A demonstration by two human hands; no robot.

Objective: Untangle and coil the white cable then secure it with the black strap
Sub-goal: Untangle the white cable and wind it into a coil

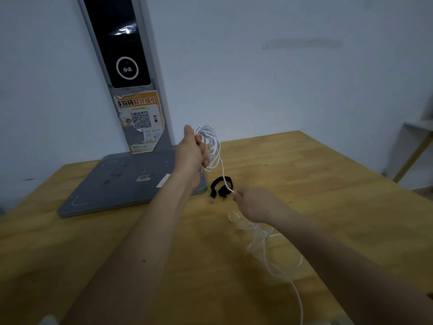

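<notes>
My left hand [191,150] is raised above the wooden table [328,184] and grips several loops of the white cable [212,141]. From those loops a strand runs down to my right hand [253,202], which pinches it just above the table. Under and behind my right wrist the loose part of the cable lies in a tangle, and one strand trails off toward the table's near edge. The black strap [219,186] lies curled on the table between my two hands, partly crossed by the taut strand.
A grey flat base [117,184] with a tall upright post [131,78] carrying a dark screen and an orange QR sticker stands at the back left, against the pale wall. A shelf edge [419,127] shows at far right beyond the table.
</notes>
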